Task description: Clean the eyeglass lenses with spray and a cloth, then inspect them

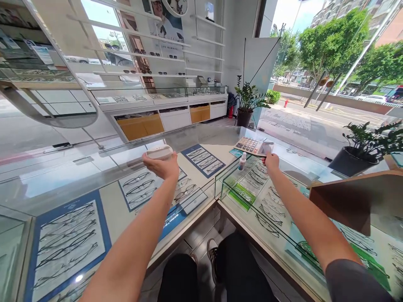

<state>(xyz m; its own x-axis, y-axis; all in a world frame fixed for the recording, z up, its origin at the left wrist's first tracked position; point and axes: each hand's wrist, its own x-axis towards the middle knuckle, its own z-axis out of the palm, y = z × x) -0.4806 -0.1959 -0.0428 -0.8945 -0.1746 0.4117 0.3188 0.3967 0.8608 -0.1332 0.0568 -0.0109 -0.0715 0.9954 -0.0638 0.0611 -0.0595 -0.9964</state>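
My left hand [163, 164] is wrapped from below round a pale, rounded object with a ridged side [159, 152], held above the glass counter. At the right, my right hand [271, 162] pinches the near right corner of a calculator [250, 145] with large keys and a tilted display. A small white bottle [242, 162] stands on the glass just left of my right forearm. Under the glass counter top [217, 184], rows of eyeglasses lie on a blue-edged tray [204, 160] and on other trays.
An oval mirror [72, 113] rises at the left. A brown wooden stand [343, 197] sits on the right counter. Potted plants [354, 155] are beyond the glass, and shelves with sunglasses line the back wall.
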